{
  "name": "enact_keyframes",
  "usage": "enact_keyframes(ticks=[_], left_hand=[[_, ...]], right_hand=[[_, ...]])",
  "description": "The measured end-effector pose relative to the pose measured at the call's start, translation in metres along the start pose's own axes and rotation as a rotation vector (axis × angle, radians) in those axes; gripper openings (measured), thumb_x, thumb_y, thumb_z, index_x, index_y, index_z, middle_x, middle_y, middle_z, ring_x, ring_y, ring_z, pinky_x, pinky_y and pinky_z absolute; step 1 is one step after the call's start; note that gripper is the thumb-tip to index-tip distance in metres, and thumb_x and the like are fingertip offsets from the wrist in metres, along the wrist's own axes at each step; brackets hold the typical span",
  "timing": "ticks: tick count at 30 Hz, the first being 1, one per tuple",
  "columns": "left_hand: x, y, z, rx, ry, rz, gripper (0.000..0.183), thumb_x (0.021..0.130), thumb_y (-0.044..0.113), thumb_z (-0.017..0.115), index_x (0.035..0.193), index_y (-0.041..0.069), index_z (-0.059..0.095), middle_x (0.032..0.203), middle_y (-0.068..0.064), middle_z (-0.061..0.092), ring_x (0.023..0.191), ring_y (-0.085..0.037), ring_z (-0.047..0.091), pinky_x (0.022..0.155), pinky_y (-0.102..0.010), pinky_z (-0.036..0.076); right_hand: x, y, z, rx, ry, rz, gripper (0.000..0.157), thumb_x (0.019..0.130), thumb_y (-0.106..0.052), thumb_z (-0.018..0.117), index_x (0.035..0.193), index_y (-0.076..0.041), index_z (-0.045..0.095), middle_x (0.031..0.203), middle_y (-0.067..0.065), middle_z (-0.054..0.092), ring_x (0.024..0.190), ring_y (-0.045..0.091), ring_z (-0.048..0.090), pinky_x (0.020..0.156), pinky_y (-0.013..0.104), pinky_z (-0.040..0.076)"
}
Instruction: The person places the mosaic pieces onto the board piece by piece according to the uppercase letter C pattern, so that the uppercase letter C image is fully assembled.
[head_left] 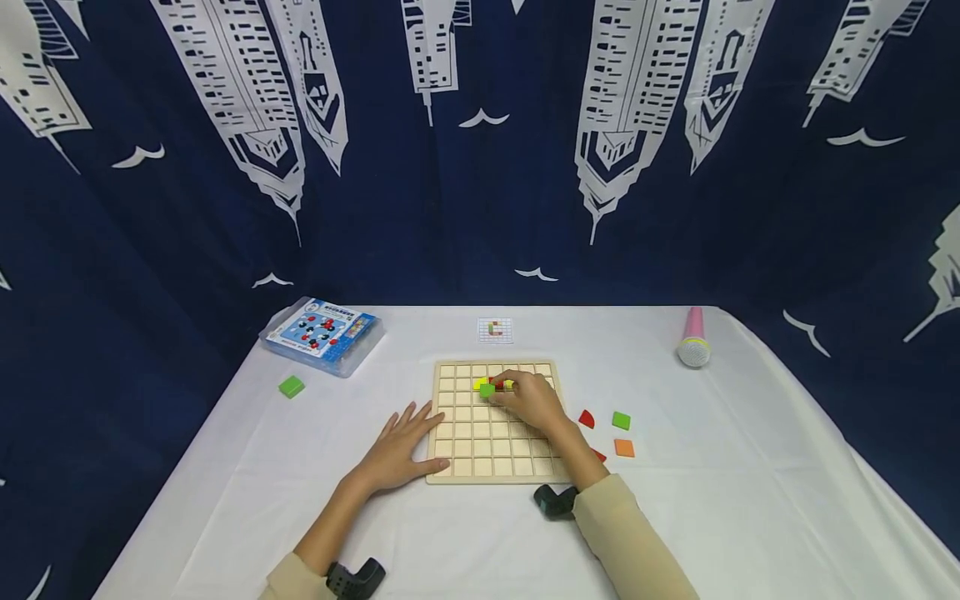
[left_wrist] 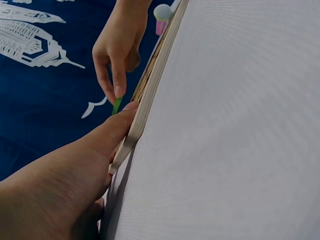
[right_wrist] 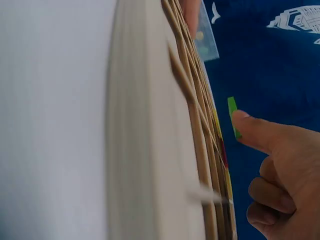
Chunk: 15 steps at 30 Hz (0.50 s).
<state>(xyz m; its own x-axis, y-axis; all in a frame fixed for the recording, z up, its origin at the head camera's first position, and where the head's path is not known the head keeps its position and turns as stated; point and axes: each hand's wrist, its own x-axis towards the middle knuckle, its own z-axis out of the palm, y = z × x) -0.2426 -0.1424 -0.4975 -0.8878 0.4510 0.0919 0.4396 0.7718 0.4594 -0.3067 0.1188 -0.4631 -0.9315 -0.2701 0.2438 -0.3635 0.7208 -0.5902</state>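
A light wooden grid board lies on the white table in the head view. My right hand pinches a green square tile between thumb and fingertips, over the upper part of the board. Close by the tile, yellow and red pieces sit in the grid, partly hidden by the fingers. In the right wrist view the green tile stands tilted, above the board's surface. My left hand rests spread at the board's left edge, its thumb along the rim in the left wrist view.
Right of the board lie red quarter-round pieces, a green tile and an orange tile. A pattern card lies behind the board. A plastic box and green tile are at left, a pink microphone at back right.
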Motion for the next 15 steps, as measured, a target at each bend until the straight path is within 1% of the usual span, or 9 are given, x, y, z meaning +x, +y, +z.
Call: enact_keyframes(ticks=[4,7,9,11,15], left_hand=[[0.0,0.0,-0.001,0.003,0.002,-0.005,0.082,0.078,0.064,0.057,0.143,0.018,0.037,0.152,-0.004,0.019,0.14,-0.027,0.006,0.111,-0.046,0.002],[0.0,0.0,-0.001,-0.005,0.002,0.001,0.081,0.079,0.063,0.057,0.143,0.018,0.037,0.152,-0.004,0.019,0.14,-0.027,0.006,0.111,-0.046,0.002],[0.0,0.0,-0.001,-0.006,-0.001,0.005,0.081,0.079,0.063,0.057,0.143,0.018,0.036,0.152,-0.004,0.019,0.14,-0.027,0.006,0.111,-0.046,0.002],[0.0,0.0,-0.001,-0.004,-0.002,0.007,0.081,0.079,0.064,0.056,0.143,0.018,0.036,0.152,-0.004,0.019,0.14,-0.027,0.006,0.111,-0.046,0.002],[0.001,0.001,-0.001,-0.002,-0.002,0.006,0.081,0.079,0.063,0.057,0.143,0.018,0.036,0.152,-0.004,0.019,0.14,-0.027,0.006,0.111,-0.046,0.002]], right_hand=[[0.003,-0.003,0.01,-0.031,-0.018,-0.017,0.029,0.08,-0.032,0.072,0.103,-0.014,0.07,0.056,-0.004,0.048,0.049,0.01,0.036,0.044,0.026,0.033],[0.003,-0.002,0.013,-0.068,-0.007,-0.029,0.029,0.08,-0.031,0.073,0.103,-0.014,0.071,0.071,-0.003,0.063,0.054,0.009,0.043,0.049,0.026,0.039],[0.003,-0.001,0.014,-0.076,0.0,-0.023,0.029,0.079,-0.031,0.073,0.103,-0.015,0.071,0.076,-0.003,0.065,0.055,0.009,0.044,0.051,0.026,0.041],[0.002,0.0,0.014,-0.068,0.001,-0.02,0.028,0.079,-0.03,0.073,0.102,-0.015,0.071,0.076,-0.004,0.064,0.056,0.01,0.043,0.051,0.026,0.04],[0.002,0.002,0.015,-0.041,0.002,-0.033,0.026,0.08,-0.029,0.073,0.101,-0.015,0.071,0.064,-0.007,0.056,0.053,0.01,0.039,0.049,0.026,0.037]])
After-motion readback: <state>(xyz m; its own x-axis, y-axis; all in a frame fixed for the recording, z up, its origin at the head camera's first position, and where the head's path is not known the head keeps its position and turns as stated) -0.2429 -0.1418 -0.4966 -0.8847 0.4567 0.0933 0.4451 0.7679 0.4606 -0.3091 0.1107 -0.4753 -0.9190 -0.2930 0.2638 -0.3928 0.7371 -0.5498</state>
